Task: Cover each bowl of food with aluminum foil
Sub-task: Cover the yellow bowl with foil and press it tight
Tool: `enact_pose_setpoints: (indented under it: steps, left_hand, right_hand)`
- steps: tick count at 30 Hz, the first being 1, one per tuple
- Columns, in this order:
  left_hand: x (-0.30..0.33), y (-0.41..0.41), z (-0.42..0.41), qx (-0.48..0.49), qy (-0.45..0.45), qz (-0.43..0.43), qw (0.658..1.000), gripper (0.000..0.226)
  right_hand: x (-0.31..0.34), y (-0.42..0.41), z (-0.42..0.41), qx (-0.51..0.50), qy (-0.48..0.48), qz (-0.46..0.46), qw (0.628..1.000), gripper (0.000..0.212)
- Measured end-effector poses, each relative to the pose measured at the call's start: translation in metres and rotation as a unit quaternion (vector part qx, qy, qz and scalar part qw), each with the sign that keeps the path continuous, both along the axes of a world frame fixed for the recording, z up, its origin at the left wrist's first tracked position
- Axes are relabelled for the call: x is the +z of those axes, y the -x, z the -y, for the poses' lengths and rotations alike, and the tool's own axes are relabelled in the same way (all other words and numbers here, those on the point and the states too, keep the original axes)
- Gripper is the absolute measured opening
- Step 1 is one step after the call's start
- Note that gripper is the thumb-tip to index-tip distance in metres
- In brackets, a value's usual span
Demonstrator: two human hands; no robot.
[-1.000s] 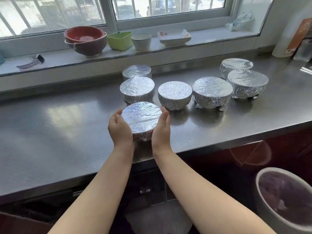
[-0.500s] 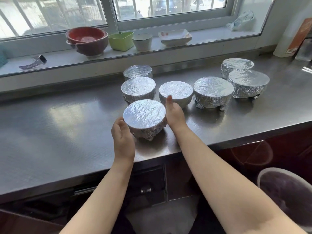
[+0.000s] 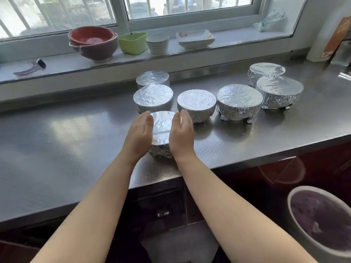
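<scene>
Cupping the nearest foil-covered bowl [image 3: 161, 128] from both sides, the left hand [image 3: 139, 134] and right hand [image 3: 181, 132] press their palms and gently curved fingers against its wrapped rim. The bowl stands on the steel counter [image 3: 57, 141] close to the front edge (its foil top is creased across the middle). Just behind it sit six more foil-wrapped bowls: two to the back left [image 3: 153, 97] [image 3: 152, 78], one in the middle [image 3: 196, 103], a larger one [image 3: 239, 100] to its right, and a pair at far right [image 3: 279, 91] [image 3: 266, 70]. On the windowsill [image 3: 57, 65] stand a red bowl [image 3: 93, 41], a green container [image 3: 132, 42], a white cup [image 3: 157, 43] and a white dish [image 3: 195, 37].
</scene>
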State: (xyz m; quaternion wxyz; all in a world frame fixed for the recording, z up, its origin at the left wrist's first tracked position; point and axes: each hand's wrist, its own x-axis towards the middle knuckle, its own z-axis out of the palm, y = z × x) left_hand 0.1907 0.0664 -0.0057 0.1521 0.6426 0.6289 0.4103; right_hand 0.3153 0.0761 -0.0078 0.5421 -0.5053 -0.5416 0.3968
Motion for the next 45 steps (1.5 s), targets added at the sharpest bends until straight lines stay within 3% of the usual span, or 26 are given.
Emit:
enact_pose_setpoints:
  steps: [5, 9, 15, 17, 21, 23, 26, 28, 33, 35, 38, 41, 45]
  left_hand:
    - [0.005, -0.006, 0.006, 0.008, -0.021, 0.003, 1.0, 0.023]
    - [0.005, -0.007, 0.007, 0.011, -0.011, 0.006, 1.0, 0.046]
    - [0.004, -0.008, 0.007, 0.022, -0.021, -0.028, 0.999, 0.047]
    - [0.001, -0.006, 0.004, 0.031, -0.031, -0.036, 0.998, 0.05]
    - [0.002, -0.009, 0.006, 0.063, -0.018, -0.054, 0.996, 0.041]
    - [0.003, -0.01, 0.009, 0.071, -0.01, -0.058, 0.996, 0.052]
    - [0.002, -0.009, 0.009, 0.086, 0.013, -0.046, 0.995, 0.079]
    - [0.004, -0.01, 0.01, 0.096, 0.038, -0.025, 0.994, 0.092]
    - [0.012, -0.018, 0.025, 0.111, 0.101, 0.123, 0.981, 0.101]
    - [0.014, -0.019, 0.034, 0.129, 0.109, 0.132, 0.977, 0.089]
    - [0.021, -0.021, 0.037, 0.169, 0.055, 0.06, 0.982, 0.06]
    - [0.026, -0.023, 0.022, 0.104, 0.018, 0.124, 0.987, 0.041]
    - [0.016, -0.028, 0.011, 0.083, 0.045, 0.181, 0.979, 0.022]
  right_hand:
    - [0.003, 0.003, -0.001, -0.025, 0.019, -0.022, 0.999, 0.044]
    - [0.007, 0.001, -0.006, -0.011, 0.053, -0.037, 0.998, 0.042]
    - [0.007, -0.01, -0.017, 0.049, 0.126, -0.04, 0.99, 0.055]
    - [0.009, -0.011, -0.021, 0.066, 0.154, -0.062, 0.984, 0.072]
    - [-0.016, -0.013, -0.042, 0.11, 0.238, -0.135, 0.956, 0.13]
    - [-0.024, -0.019, -0.049, 0.131, 0.275, -0.143, 0.942, 0.143]
    - [-0.001, -0.034, -0.041, 0.147, 0.277, -0.167, 0.935, 0.116]
    - [-0.001, -0.04, -0.045, 0.088, 0.254, -0.166, 0.949, 0.102]
    - [0.006, -0.048, -0.016, -0.003, 0.175, -0.182, 0.968, 0.069]
    - [0.01, -0.048, 0.004, -0.012, 0.134, -0.187, 0.973, 0.06]
    - [0.013, -0.038, 0.025, -0.02, 0.061, -0.173, 0.983, 0.053]
    - [0.012, -0.023, 0.025, 0.003, 0.005, -0.124, 0.992, 0.054]
    - [0.004, -0.014, 0.017, 0.013, 0.026, -0.106, 0.994, 0.051]
